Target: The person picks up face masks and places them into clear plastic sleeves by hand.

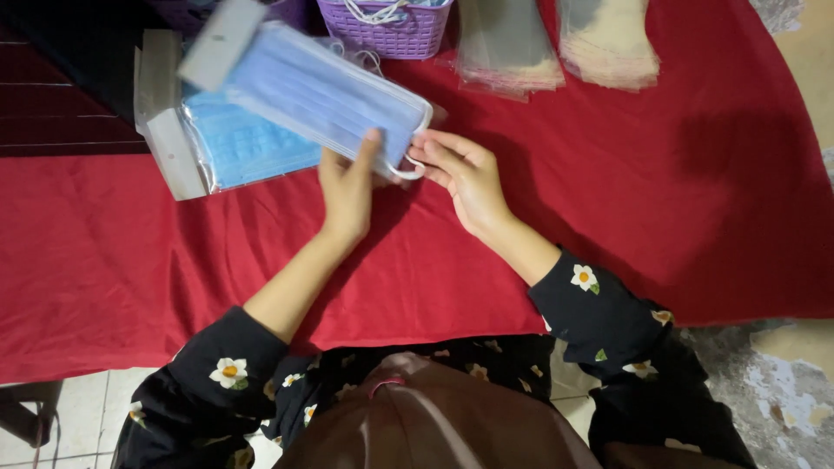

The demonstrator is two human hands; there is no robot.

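Observation:
My left hand (346, 193) grips the near end of a clear plastic sleeve holding a stack of blue face masks (317, 91), tilted up and away to the left and blurred. A white ear loop sticks out of the sleeve's open end. My right hand (465, 174) pinches that loop and the sleeve's mouth from the right. Beneath the sleeve lies an open white box of blue masks (230, 148) in plastic wrap, on the red cloth (608, 200).
A purple basket (387, 30) with white loops inside stands at the far edge. Two piles of empty clear sleeves (556, 43) lie to its right. The cloth's front edge hangs near my lap; bare worn floor (782, 373) shows at the right.

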